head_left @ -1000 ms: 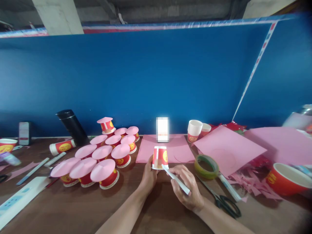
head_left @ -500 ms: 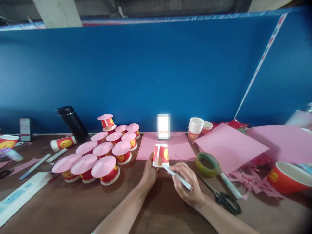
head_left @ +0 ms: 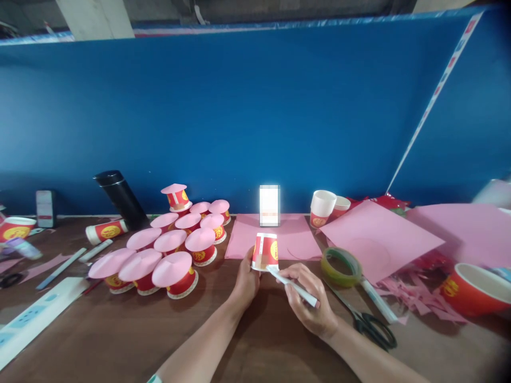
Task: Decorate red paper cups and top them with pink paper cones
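Note:
My left hand (head_left: 246, 279) is closed around the lower left side of a red and white paper cup (head_left: 265, 250), which is upside down with its rim at the bottom. A yellow emblem and a pale vertical strip show on the cup. In my right hand (head_left: 309, 300) is a slim white marker (head_left: 295, 287), its tip at the cup's rim near the front; whether it touches cannot be made out. Behind the cup lie pink paper sheets (head_left: 243, 236). To the left stand several upturned red cups with pink cone tops (head_left: 172, 270).
On the right are a roll of tape (head_left: 341, 268), black-handled scissors (head_left: 375, 330), another marker (head_left: 379, 300), pink scraps (head_left: 423, 298) and a large orange paper bucket (head_left: 475, 290). A black flask (head_left: 122, 199) and a power strip (head_left: 38, 319) are on the left. A blue partition (head_left: 255, 117) rises behind.
The view has shifted slightly. The cup stays in my left hand and the marker in my right, its tip still at the rim.

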### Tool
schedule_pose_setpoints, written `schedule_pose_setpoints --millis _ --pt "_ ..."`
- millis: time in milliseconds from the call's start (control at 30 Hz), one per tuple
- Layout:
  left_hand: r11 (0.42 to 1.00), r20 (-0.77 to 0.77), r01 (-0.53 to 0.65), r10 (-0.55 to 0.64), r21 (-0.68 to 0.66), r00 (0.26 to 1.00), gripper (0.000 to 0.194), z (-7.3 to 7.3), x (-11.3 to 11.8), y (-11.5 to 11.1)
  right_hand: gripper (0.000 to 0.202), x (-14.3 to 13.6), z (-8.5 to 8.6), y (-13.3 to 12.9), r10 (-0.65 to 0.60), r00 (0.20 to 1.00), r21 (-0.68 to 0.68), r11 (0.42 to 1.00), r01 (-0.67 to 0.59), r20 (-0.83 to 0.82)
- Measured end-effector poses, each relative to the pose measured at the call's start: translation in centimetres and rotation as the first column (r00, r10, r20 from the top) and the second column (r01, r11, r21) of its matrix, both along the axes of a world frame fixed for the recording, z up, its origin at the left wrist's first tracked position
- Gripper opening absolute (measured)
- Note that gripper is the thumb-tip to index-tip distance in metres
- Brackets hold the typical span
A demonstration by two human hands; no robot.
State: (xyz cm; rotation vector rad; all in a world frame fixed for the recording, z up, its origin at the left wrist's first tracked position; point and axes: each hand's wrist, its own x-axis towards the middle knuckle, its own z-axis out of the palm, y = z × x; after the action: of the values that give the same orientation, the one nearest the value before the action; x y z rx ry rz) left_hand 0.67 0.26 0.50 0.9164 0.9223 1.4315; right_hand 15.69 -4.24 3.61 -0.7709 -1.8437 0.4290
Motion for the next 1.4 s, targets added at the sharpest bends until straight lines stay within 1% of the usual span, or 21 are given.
schedule_pose_setpoints --millis 233,433,567,633,733,867,1033,1133,1267,1400 --pt "0.998 -0.059 0.018 -0.014 0.054 0.998 0.039 -0.4 -0.1 -0.1 0.019 -0.1 0.2 0.0 -0.047 0.999 -0.019 0.999 0.047 -0.012" --pt "0.995 -0.091 0.006 0.003 0.102 0.996 0.035 -0.5 0.0 0.0 0.018 0.0 0.1 0.0 -0.018 1.000 -0.005 1.000 0.018 0.016" --pt "0.995 -0.071 0.019 -0.012 0.099 0.997 0.036 -0.5 0.0 0.0 0.018 0.0 0.1 0.1 -0.048 0.999 0.005 0.999 0.048 0.020" --pt "0.995 -0.085 0.020 -0.011 0.102 0.996 0.039 -0.7 0.0 0.0 0.019 0.0 0.2 0.1 -0.059 0.998 -0.001 0.998 0.059 0.020" --pt "0.995 -0.125 -0.005 0.019 0.104 0.992 0.039 -0.8 0.0 0.0 0.019 0.0 0.2 0.0 -0.027 0.999 -0.005 1.000 0.027 0.025" --pt "0.997 -0.094 0.002 0.005 0.081 0.996 0.037 -0.6 -0.1 0.1 0.018 0.0 0.1 0.0 0.006 1.000 -0.012 1.000 -0.006 0.011" --pt "0.999 -0.051 0.009 -0.007 0.031 0.999 0.043 -0.9 -0.3 0.3 0.017 0.1 0.0 0.0 -0.064 0.998 -0.050 0.997 0.063 -0.023" --pt "1.000 -0.029 0.010 -0.009 0.026 1.000 0.044 -1.2 -0.4 0.3 0.017 0.0 0.1 -0.1 -0.080 0.996 -0.049 0.996 0.078 -0.032" --pt "1.000 -0.022 0.014 -0.013 0.009 1.000 0.045 -1.2 -0.4 0.3 0.017 -0.1 0.4 -0.1 -0.068 0.997 -0.026 0.997 0.068 -0.026" --pt "0.999 -0.056 0.026 -0.024 0.036 0.998 0.043 -1.1 -0.5 0.3 0.017 0.0 0.3 0.0 -0.035 0.999 -0.026 0.999 0.035 -0.008"
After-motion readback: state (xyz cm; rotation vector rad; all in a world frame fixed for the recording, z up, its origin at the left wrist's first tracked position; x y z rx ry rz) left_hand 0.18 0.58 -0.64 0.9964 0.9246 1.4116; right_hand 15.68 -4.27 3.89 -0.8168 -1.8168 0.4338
